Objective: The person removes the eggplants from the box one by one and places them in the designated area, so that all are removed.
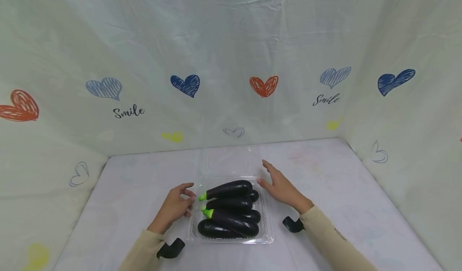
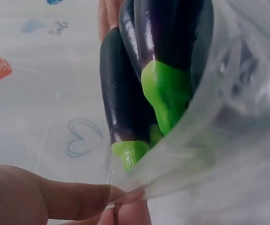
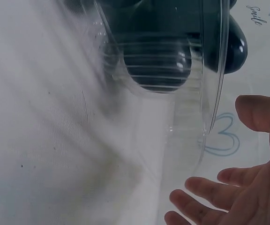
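Note:
Several dark purple eggplants, some with bright green stem ends, lie in a clear plastic clamshell container. Its transparent lid is folded back behind it. At the container's left side is my left hand; in the left wrist view its thumb and fingers pinch the clear rim near the green stems. My right hand is by the back right corner, fingers spread and relaxed. In the right wrist view, a gap shows between its fingers and the clear plastic wall.
The container stands on a white table. Behind and beside the table hangs a pale sheet printed with hearts and the word Smile. A black strap-like device sits at the left wrist, and a similar black device at the right.

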`<state>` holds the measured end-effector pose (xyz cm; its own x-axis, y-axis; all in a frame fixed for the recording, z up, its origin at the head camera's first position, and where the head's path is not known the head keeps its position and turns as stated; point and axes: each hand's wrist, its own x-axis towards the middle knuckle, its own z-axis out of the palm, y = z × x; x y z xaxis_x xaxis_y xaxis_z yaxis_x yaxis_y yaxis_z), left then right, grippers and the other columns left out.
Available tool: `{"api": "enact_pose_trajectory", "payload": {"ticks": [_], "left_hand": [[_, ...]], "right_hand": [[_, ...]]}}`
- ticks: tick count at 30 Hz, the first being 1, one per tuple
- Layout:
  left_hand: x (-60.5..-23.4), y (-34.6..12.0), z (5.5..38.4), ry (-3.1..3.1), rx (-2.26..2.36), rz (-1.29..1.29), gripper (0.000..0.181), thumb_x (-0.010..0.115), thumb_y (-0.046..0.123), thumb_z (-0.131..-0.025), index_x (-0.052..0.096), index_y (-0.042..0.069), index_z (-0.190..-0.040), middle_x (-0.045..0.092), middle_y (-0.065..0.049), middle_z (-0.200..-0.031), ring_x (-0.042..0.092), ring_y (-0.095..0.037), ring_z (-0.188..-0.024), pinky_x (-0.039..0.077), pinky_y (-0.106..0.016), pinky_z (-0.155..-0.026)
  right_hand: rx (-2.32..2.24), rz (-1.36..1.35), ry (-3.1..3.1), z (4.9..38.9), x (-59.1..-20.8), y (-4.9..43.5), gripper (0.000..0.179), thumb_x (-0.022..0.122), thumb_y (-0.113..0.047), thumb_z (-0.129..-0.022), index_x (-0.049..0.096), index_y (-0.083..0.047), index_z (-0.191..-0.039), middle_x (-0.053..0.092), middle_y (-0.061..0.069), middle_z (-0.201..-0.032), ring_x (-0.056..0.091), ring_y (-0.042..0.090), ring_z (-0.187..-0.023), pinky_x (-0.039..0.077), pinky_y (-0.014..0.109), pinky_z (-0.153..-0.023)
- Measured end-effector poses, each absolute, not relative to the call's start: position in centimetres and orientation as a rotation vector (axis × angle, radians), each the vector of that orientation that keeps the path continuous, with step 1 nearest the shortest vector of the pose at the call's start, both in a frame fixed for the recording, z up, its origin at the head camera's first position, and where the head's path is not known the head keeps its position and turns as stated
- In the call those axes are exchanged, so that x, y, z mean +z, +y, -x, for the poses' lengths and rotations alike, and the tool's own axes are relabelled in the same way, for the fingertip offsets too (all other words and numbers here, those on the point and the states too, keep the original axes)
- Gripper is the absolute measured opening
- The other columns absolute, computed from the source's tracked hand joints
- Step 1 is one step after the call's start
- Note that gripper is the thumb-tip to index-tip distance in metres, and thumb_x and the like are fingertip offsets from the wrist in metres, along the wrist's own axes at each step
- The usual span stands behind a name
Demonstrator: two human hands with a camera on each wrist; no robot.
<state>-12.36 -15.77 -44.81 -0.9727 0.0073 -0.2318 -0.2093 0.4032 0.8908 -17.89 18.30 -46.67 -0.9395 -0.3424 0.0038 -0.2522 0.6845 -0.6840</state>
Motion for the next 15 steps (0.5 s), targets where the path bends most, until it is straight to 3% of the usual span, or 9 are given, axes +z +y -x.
{"api": "enact_pose_trajectory", "payload": {"ticks": [15], "left_hand": [[-45.5, -15.2, 12.0, 2.410, 1.708, 0.270, 0.047, 0.058, -0.011, -0.095, 0.053, -0.013, -0.142, 0.061, -0.017, -0.107, 0.061, -0.016, -0.068, 0.055, -0.024, -0.050]], "right_hand": [[-0.963, 0.632, 2.893, 16.9, -45.3, 18.2, 0.065, 0.066, -0.022, -0.103, 0.041, 0.008, -0.156, 0.047, 0.030, -0.156, 0.045, 0.050, -0.144, 0.040, 0.065, -0.118]]}}
